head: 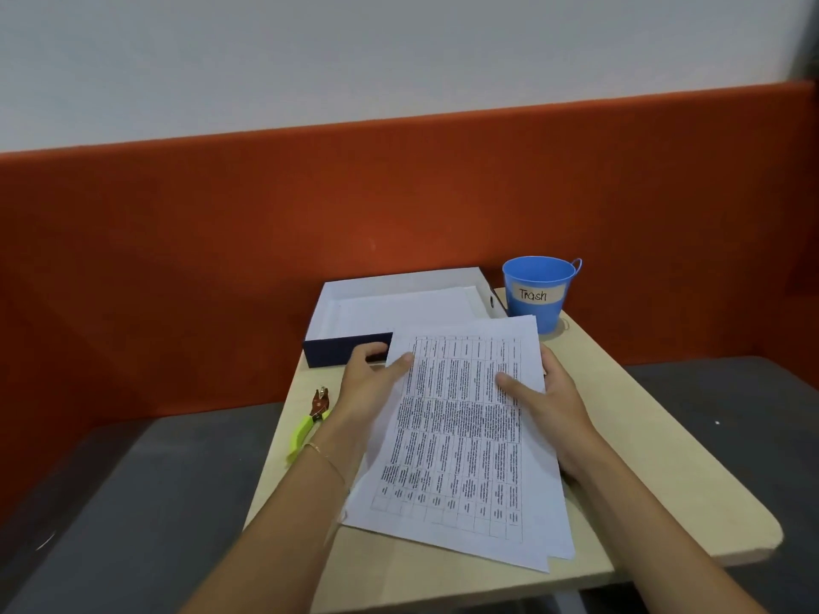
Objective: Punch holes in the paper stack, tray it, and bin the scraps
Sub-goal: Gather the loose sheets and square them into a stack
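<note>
A stack of printed paper sheets (461,440) with a table of text is lifted at a slant above the small wooden table (656,463). My left hand (368,383) grips its left edge, thumb on top. My right hand (545,392) grips the right edge, thumb pressed on the page. Behind the stack sits the open tray (337,303), a dark blue box with a white inside. The blue bucket labelled "Trash" (538,292) stands at the back right. A hole punch (310,421) with lime green handles lies on the table left of my left wrist.
An orange padded partition (221,237) rises right behind the table. Grey seat surfaces (111,502) lie lower on both sides. The table's rounded front right corner (762,534) is bare.
</note>
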